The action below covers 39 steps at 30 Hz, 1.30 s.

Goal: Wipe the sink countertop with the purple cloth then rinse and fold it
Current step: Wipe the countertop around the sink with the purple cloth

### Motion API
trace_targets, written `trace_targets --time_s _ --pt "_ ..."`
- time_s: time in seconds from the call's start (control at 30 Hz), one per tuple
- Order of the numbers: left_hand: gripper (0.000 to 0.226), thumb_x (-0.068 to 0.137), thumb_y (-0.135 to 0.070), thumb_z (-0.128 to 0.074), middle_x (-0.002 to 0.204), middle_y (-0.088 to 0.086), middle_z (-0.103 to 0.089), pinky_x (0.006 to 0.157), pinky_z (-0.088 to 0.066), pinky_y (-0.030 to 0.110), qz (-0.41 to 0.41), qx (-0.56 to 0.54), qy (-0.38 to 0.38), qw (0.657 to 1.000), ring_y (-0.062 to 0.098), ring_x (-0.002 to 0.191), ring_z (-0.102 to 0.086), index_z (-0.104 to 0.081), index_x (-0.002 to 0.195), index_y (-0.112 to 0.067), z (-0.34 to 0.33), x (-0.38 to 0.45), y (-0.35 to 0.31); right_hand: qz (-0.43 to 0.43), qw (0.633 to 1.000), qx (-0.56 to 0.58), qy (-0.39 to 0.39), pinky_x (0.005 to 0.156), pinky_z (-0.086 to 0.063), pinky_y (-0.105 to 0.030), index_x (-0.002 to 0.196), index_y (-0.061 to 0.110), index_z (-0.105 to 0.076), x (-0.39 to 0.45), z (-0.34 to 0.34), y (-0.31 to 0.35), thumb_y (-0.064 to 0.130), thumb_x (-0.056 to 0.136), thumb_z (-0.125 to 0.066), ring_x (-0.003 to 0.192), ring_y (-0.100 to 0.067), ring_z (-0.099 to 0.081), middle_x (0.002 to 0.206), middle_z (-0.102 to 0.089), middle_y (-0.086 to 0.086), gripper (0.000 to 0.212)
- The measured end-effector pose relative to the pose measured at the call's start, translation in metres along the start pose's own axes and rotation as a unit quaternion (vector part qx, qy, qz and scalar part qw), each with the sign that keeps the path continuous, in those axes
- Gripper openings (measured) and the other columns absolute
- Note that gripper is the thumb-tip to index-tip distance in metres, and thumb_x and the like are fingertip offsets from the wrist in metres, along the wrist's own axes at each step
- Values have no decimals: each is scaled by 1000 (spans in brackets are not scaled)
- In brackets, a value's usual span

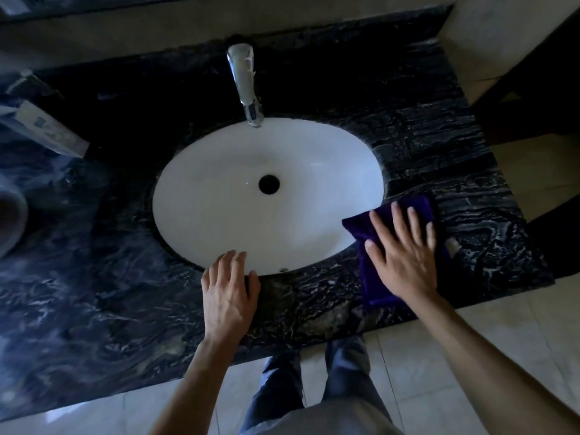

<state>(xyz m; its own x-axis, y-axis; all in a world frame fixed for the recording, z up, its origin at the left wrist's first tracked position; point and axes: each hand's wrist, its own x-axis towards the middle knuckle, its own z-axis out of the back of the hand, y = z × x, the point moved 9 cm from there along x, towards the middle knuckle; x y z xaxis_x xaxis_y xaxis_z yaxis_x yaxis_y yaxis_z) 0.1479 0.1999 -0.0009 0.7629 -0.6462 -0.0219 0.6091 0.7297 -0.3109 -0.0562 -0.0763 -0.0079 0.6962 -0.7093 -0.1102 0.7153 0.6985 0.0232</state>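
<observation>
The purple cloth [370, 287] lies folded flat on the black marble countertop [455, 171], just right of the white oval sink [238, 215]. My right hand [405, 255] presses flat on top of the cloth with its fingers spread. My left hand [227, 293] rests on the front counter edge by the sink rim, fingers apart and holding nothing. A chrome faucet [244, 86] stands behind the basin, with no water running.
A white box or packet [47, 130] lies at the counter's left back, and a pale rounded object [9, 221] sits at the far left edge. A tiled wall corner [502, 36] closes the right back. Pale floor tiles [470, 356] lie below the counter's front edge.
</observation>
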Motion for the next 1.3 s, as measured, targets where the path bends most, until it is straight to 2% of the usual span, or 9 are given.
trace_targets --time_s 0.1,0.23,0.43,0.7,0.9,1.0,1.1,1.2,1.3 --pt "42 95 -31 -47 132 16 -59 101 -42 49 -14 -11 -2 1000 35 121 -53 -57 130 -9 4 0 5 -73 997 10 -4 121 -15 -64 159 30 -28 -21 -4 14 58 100 -28 155 -36 -20 169 -23 -6 66" --pt "39 94 -26 -51 133 16 -59 102 -41 49 -32 1 -20 999 35 122 -53 -57 128 -10 14 -5 19 -41 999 21 -10 120 -16 -66 159 27 -31 -70 -10 72 56 99 -37 154 -39 -22 168 -25 -8 66" --pt "41 94 -26 -52 144 18 -52 107 -38 51 -11 31 -48 998 37 134 -47 -58 131 -8 32 -17 71 151 988 46 5 118 -21 -68 157 33 -35 -112 -12 207 57 97 -46 154 -40 -22 167 -27 -6 66" --pt "49 99 -35 -42 151 18 -47 111 -33 53 145 41 -107 983 37 140 -42 -53 139 -9 73 -24 190 372 924 35 81 121 -15 -67 159 40 -25 -113 -18 318 59 95 -45 157 -37 -11 171 -15 -1 69" --pt "48 100 -34 -40 153 12 -45 115 -28 48 188 -52 -118 974 32 142 -38 -52 141 -12 83 -27 232 450 886 39 108 122 -12 -65 157 43 -26 -88 -18 394 59 94 -43 158 -33 -8 171 -13 1 67" --pt "45 99 -29 -45 151 11 -46 119 -29 45 225 -185 -167 942 26 142 -38 -54 138 -9 89 -34 244 463 878 29 116 123 -9 -64 158 44 -21 -58 -19 439 63 95 -36 158 -31 -3 172 -6 4 68" --pt "43 99 -27 -47 148 10 -48 117 -33 45 242 -249 -200 916 23 140 -41 -55 136 -8 95 -40 252 460 882 11 105 123 -7 -64 160 43 -14 -35 -19 469 68 97 -23 158 -33 -3 172 -3 3 69" --pt "43 99 -28 -48 147 10 -49 117 -35 42 236 -260 -202 914 21 140 -42 -56 135 -7 96 -40 252 457 884 -5 93 123 -7 -63 161 40 -13 -31 -18 475 65 98 -25 158 -35 -5 172 -6 1 68" --pt "44 99 -28 -47 147 10 -50 117 -35 41 233 -260 -206 914 21 139 -43 -56 135 -6 95 -41 254 490 868 5 85 123 -10 -63 159 38 -26 -58 -13 445 59 99 -37 157 -35 -10 171 -13 0 64"
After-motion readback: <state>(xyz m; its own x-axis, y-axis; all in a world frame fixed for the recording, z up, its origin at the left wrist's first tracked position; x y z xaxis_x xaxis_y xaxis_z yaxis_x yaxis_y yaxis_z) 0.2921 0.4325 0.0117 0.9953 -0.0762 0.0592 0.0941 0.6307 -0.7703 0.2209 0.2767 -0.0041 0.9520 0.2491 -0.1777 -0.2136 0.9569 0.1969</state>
